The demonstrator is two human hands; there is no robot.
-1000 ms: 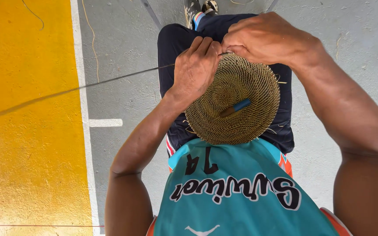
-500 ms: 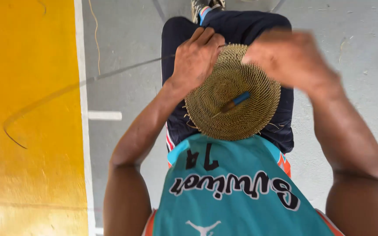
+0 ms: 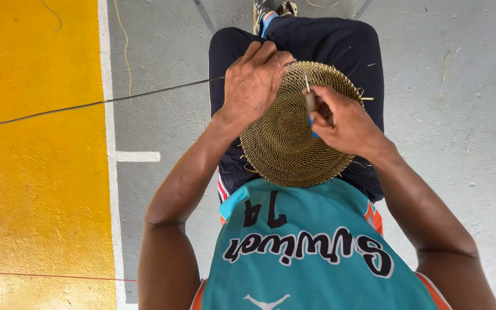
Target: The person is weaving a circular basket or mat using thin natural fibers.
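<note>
A round, flat coiled woven disc (image 3: 285, 140) of golden-brown fibre lies on my lap. My left hand (image 3: 254, 83) grips its upper left rim, fingers curled over the edge. My right hand (image 3: 343, 123) holds a small awl (image 3: 310, 102) with a blue handle and a thin metal point, the tip aimed up near the disc's top rim. A long dark strand (image 3: 99, 103) runs taut from under my left hand out to the left across the floor.
I sit over a grey concrete floor (image 3: 466, 115) with a yellow painted band (image 3: 35, 172) and white line (image 3: 110, 172) on the left. My dark trousers (image 3: 328, 43) and a shoe (image 3: 271, 11) show above; a teal jersey (image 3: 311, 252) fills the bottom.
My right hand left the top rim, swung aside, and picked up the blue-handled awl that lay on the disc. The strand sagged, then is taut again.
</note>
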